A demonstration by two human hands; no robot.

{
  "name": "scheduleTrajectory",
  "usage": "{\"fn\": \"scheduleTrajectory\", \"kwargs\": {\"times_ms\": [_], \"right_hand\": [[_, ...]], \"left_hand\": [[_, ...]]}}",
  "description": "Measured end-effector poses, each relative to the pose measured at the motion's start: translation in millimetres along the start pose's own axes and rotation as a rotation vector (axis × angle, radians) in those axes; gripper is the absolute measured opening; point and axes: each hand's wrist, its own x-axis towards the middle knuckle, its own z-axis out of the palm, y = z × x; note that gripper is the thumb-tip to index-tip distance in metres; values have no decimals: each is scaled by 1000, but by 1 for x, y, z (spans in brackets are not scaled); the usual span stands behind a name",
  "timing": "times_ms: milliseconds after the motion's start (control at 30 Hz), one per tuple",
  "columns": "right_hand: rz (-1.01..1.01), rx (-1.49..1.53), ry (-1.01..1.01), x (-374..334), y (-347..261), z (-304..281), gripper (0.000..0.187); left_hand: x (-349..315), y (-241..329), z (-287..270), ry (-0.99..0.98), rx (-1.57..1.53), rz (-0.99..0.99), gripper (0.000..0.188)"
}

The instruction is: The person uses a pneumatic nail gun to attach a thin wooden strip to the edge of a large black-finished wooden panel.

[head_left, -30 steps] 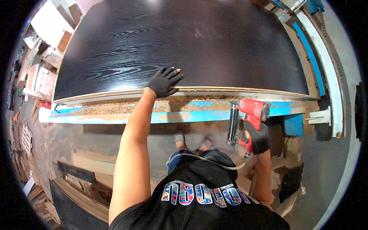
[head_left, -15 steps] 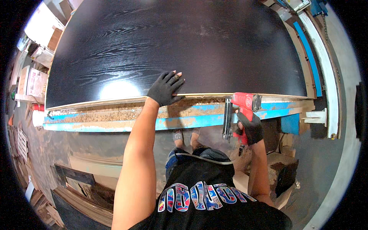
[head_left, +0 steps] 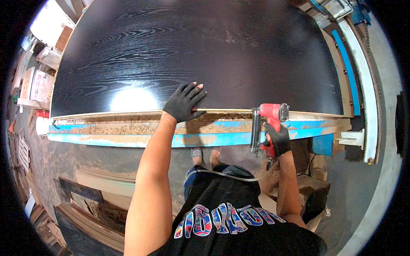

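A large dark wood-grain panel lies flat in front of me. My left hand, in a black glove with bare fingertips, rests on it with fingers spread, the thumb by the near edge. My right hand, gloved too, is wrapped round the handle of a red nail gun with a black magazine. The gun's head is at the panel's near edge, right of my left hand; whether its nose touches the edge I cannot tell.
A worn blue-and-tan beam runs below the panel's near edge. At right stand a blue strip and a white rail. Boards are stacked on the floor at lower left. A grey hose crosses my waist.
The view has shifted slightly. My left hand stays spread on the panel, and the nail gun stays in my right hand at the near edge.
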Motion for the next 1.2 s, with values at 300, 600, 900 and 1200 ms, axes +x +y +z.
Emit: {"fn": "scheduleTrajectory", "kwargs": {"times_ms": [300,600,900,1200], "right_hand": [[-4,-8,14,15,18,-6,24],[45,-18,-30,17,11,-7,22],[90,-39,-40,12,5,-7,22],[6,-21,3,8,11,-9,20]], "left_hand": [[4,3,-3,15,-23,-23,68],[2,3,-2,55,-37,-23,68],[2,4,-4,24,9,-36,69],[3,4,-3,31,40,-39,69]]}}
